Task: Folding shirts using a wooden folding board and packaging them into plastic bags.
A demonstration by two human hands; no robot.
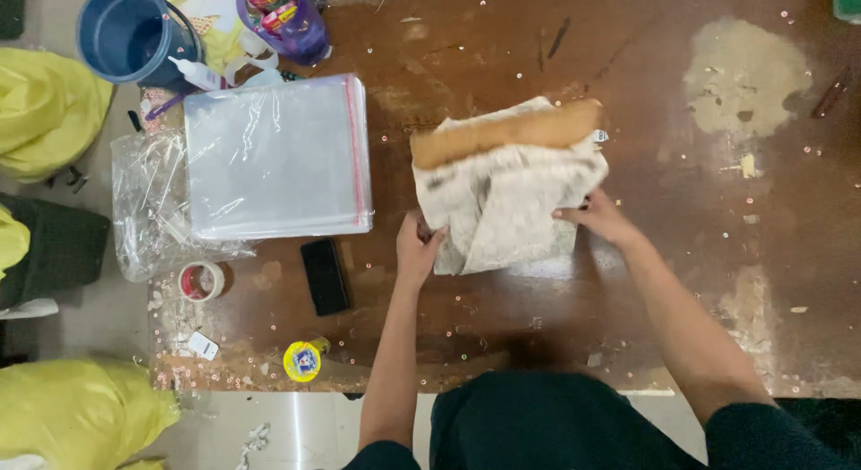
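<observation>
I had both hands on the folded cloth, a pale, mottled piece with a tan band along its top edge, lying near the middle of the frame on the worn brown table. My left hand was closed on its lower left corner, fingers curled over the edge; my right hand pinched the right edge between thumb and fingers. As I judged it, the cloth was already folded into a rough square, but its layers lay uneven, so the squaring up was only partly done. The stack of clear plastic bags sat to the left, well apart, with none pulled out. A black phone lay just below that stack, and a tape roll sat further left.
</observation>
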